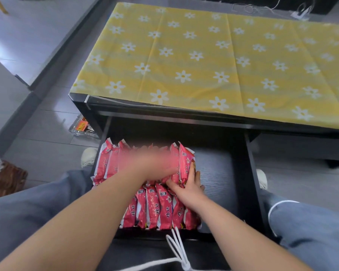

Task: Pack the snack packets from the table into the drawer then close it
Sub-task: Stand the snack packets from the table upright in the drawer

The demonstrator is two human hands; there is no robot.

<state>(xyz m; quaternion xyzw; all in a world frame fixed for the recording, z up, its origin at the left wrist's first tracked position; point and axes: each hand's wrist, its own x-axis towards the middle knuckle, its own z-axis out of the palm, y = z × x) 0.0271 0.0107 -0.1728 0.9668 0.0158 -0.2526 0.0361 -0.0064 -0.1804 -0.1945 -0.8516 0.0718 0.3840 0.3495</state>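
Note:
The black drawer (241, 173) stands pulled out from under the table, between my knees. Several pink snack packets stand on edge in it in two rows: a back row (106, 163) and a front row (155, 208). My right hand (188, 186) presses on the right end of the back row, fingers wrapped on a packet (185, 159). My left hand (155, 163) is a motion blur over the middle of the back row; whether it holds anything does not show. The right part of the drawer floor is bare.
The low black table (164, 112) carries a yellow cloth with white daisies (204, 55), with no packets on it. A clear tray with wrappers (82, 128) lies on the floor at the left. My knees flank the drawer; white cords (176, 245) hang in front.

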